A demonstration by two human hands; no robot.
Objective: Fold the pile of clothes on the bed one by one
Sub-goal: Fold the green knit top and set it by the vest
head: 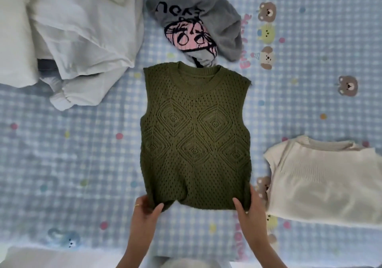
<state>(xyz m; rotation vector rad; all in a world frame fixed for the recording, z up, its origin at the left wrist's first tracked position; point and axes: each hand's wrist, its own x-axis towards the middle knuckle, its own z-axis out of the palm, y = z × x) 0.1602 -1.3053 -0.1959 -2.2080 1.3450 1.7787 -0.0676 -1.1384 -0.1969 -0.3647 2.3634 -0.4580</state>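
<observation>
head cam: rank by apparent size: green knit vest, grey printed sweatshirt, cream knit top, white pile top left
1. white pile, cut off by the frame
2. green knit vest
3. cream knit top, also cut off, so close to the vest
4. grey printed sweatshirt, crumpled

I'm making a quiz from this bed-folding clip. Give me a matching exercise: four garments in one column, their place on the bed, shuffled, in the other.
Garments
1. green knit vest
2. grey printed sweatshirt
3. cream knit top
4. white clothes pile

Places
A. far left of the bed, heaped
B. centre, spread flat, hem pinched by the left hand and the right hand
C. near right, laid apart from the others
D. far side, crumpled just beyond the vest's collar

Pairs: 1-B, 2-D, 3-C, 4-A
</observation>
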